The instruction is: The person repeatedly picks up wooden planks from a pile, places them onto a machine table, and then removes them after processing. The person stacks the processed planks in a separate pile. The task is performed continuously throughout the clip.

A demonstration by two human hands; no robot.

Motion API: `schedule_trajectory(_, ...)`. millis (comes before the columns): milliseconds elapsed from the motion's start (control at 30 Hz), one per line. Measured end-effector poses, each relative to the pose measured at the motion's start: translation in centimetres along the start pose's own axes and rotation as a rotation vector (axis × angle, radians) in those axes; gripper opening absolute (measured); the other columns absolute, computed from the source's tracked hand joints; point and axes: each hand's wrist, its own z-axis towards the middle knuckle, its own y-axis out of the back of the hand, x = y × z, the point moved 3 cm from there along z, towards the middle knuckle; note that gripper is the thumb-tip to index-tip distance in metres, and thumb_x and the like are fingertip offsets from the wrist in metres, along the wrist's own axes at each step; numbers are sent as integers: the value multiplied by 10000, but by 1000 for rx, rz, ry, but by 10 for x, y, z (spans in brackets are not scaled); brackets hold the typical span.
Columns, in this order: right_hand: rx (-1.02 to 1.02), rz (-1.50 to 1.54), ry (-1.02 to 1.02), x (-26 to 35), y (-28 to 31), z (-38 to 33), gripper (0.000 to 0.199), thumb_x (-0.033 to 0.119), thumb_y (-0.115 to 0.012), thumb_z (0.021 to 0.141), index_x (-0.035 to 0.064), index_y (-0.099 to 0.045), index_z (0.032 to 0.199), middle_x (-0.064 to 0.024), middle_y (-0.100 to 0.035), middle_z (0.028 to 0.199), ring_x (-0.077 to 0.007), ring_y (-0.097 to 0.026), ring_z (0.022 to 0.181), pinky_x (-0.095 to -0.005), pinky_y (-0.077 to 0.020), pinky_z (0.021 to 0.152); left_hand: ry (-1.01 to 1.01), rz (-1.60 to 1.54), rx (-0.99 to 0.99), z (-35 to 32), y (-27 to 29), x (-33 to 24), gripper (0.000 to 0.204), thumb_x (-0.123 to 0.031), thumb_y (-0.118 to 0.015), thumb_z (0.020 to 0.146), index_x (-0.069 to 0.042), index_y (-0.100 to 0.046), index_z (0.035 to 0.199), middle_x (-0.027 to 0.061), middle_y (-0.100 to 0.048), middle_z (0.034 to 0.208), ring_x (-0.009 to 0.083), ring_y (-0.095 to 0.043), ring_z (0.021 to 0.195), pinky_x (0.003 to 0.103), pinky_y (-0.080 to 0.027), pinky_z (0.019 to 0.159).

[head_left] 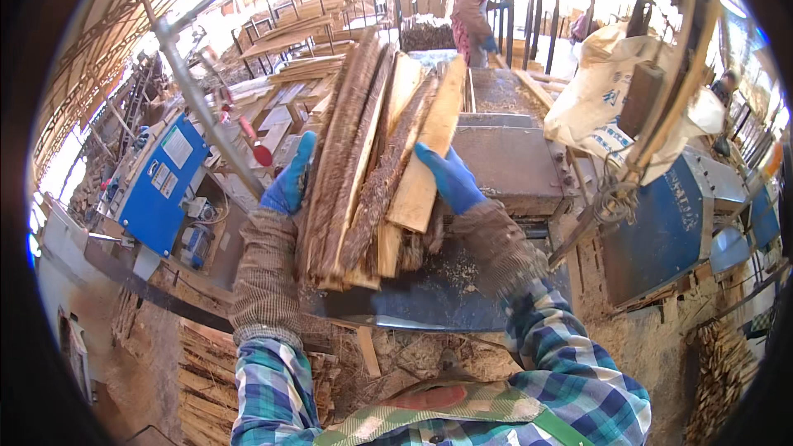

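A bundle of long rough wood slabs (372, 157), some with bark, lies lengthwise on the metal machine table (429, 297) in front of me. My left hand (289, 182), in a blue glove, presses against the bundle's left side. Gloved in blue too, my right hand (450, 177) grips the right side, fingers over a pale plank (425, 149). Both hands hold the bundle between them, its near ends resting on the table's dusty front part.
A blue control box (161, 186) stands at the left. A pale sack (607, 95) hangs at the right above a blue machine housing (661, 231). Another person (472, 4) stands at the far end. Wood scraps (206, 380) pile on the floor below.
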Motion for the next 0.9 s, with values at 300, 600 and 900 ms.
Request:
schedule_trajectory(300, -115, 60, -22, -34, 65, 64, 509, 331, -712, 965, -31, -591, 1302, -173, -660, 1232, -240, -667, 1028, -389, -550, 889, 406, 817, 48, 85, -17, 37, 1261, -581, -839, 761, 2, -115, 1614, 285, -249, 1630, 368, -255, 1522, 400, -247, 1231)
schedule_trajectory(600, 143, 545, -124, -33, 150, -56, 642, 506, -618, 993, -35, -545, 1331, -72, -670, 1044, -166, -674, 911, -345, -579, 767, -76, 1067, 89, 3, -113, -75, 889, -602, -695, 878, -109, -404, 1558, 218, -365, 1602, 384, -250, 1526, 496, -223, 1229)
schedule_trajectory(900, -223, 1073, -95, -128, 175, -202, 729, 497, -479, 1054, -47, -352, 1522, -281, -576, 1368, -349, -663, 1143, -387, -588, 938, -184, 1629, 238, -66, -163, -44, 778, -328, -744, 844, -186, -439, 1546, 42, -378, 1627, 276, -222, 1550, 484, -56, 1289)
